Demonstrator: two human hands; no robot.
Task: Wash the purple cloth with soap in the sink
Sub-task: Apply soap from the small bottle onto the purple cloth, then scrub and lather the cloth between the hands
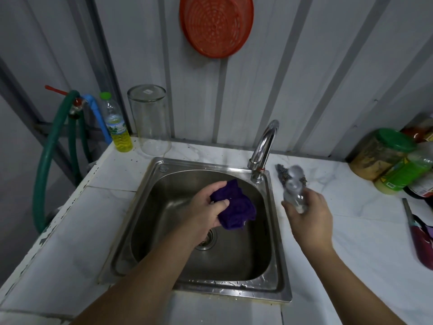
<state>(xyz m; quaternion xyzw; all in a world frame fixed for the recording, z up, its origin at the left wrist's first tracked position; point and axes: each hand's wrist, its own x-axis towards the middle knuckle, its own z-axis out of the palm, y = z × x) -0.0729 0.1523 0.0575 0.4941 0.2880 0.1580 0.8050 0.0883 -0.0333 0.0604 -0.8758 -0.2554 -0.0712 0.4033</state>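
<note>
left hand (pixel 206 207): fingers clamped on the bunched purple cloth (pixel 236 207), held inside the sink (pixel 278 254), toward its back right corner
right hand (pixel 309 214): fingers wrapped round a small clear bottle (pixel 293 191), blurry, probably the soap; it's over the surface just right of the sink rim
faucet (pixel 263 146): no water visible
tip: I'd bring the bottle over the cloth, squeeze onto the wad, keep it low in the basin so nothing drips outside

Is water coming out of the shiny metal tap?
No, the curved shiny metal tap shows no stream falling into the steel sink.
</note>
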